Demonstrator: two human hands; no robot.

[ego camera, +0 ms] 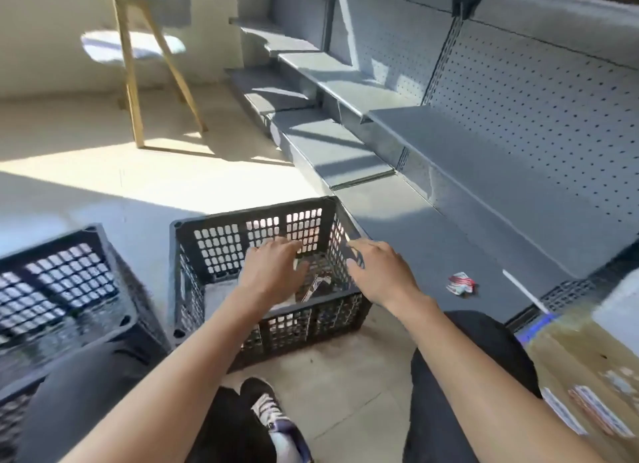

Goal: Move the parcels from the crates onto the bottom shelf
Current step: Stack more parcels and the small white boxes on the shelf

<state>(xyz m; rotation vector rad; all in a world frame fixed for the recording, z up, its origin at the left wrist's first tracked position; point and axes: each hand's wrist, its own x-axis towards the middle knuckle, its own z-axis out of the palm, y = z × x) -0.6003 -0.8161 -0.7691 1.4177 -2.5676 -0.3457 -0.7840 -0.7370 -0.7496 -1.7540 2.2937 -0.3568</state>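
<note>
A black perforated crate [214, 241] stands on the floor in front of me. Both my hands reach into it from above. My left hand [273, 272] has spread, relaxed fingers over the crate's middle and holds nothing. My right hand [380, 272] hovers at the crate's right wall, fingers relaxed, also holding nothing. Beneath the hands a pale parcel [221, 300] and a dark packet with white lines [316, 284] lie on the crate floor, partly hidden. The grey bottom shelf [415, 241] runs right beside the crate. A small crumpled red-and-white packet [461, 282] lies on it.
A second black crate [69, 272] stands at the left. A cardboard box [587, 376] with labels sits at the lower right, next to the shelf. Higher grey shelves [466, 144] and a pegboard back rise at the right. A wooden stool [138, 82] stands beyond. My knees frame the view.
</note>
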